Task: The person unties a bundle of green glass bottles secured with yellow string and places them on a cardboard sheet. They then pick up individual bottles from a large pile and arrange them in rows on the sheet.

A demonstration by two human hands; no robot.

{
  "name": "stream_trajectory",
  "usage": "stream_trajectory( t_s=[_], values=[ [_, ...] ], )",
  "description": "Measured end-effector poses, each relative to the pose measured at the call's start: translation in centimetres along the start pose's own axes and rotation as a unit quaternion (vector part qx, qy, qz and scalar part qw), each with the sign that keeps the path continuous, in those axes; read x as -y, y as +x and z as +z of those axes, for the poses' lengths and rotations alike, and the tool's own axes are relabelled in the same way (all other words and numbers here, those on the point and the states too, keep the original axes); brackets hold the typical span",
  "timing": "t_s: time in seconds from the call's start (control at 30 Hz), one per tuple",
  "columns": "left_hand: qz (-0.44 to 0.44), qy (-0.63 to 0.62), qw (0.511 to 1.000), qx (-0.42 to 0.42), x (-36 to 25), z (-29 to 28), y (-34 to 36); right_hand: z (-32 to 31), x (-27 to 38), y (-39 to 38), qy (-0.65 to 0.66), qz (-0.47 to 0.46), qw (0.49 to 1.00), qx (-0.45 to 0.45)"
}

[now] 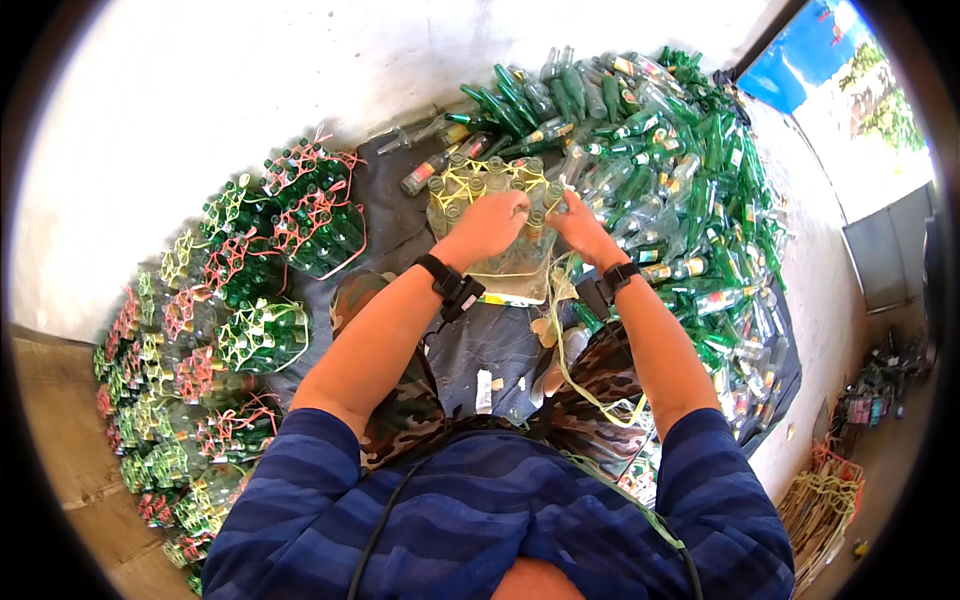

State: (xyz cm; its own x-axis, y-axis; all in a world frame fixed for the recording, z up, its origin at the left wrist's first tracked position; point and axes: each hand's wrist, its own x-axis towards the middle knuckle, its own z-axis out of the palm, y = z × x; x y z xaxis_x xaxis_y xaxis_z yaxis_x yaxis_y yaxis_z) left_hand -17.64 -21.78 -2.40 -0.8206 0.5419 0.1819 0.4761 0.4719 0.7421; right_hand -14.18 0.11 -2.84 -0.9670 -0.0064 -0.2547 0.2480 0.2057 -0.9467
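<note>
A bundle of clear bottles (445,210) stands upright in front of me, a yellow strap (462,185) laced round their necks. My left hand (490,225) is closed over the front of the bundle; what its curled fingers hold is hidden. At the bundle's right corner, my right hand (582,225) has thumb and fingers pinched on the yellow strap beside a bottle neck. A loose length of pale yellow strap (565,360) trails down from there across my right leg.
A dark sheet (380,190) lies beneath. Strapped bundles of bottles (260,330) line the left side along a white wall (200,80); a heap of loose bottles (710,220) curves round the right. Cardboard (55,420) lies far left, bundled straps (815,505) lower right.
</note>
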Motion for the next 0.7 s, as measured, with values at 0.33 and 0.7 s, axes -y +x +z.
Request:
stream_trajectory(
  t_s=[0.33, 0.7],
  values=[
    [-0.124, 0.108, 0.968, -0.191, 4.7, -7.0, -1.1, -1.1, 0.7, -0.3, -0.110, -0.046, 0.993, 0.008],
    [-0.280, 0.044, 0.958, -0.049, 2.0, -4.3, -2.7, -1.4, -1.2, 1.4, -0.205, -0.093, 0.973, -0.046]
  ],
)
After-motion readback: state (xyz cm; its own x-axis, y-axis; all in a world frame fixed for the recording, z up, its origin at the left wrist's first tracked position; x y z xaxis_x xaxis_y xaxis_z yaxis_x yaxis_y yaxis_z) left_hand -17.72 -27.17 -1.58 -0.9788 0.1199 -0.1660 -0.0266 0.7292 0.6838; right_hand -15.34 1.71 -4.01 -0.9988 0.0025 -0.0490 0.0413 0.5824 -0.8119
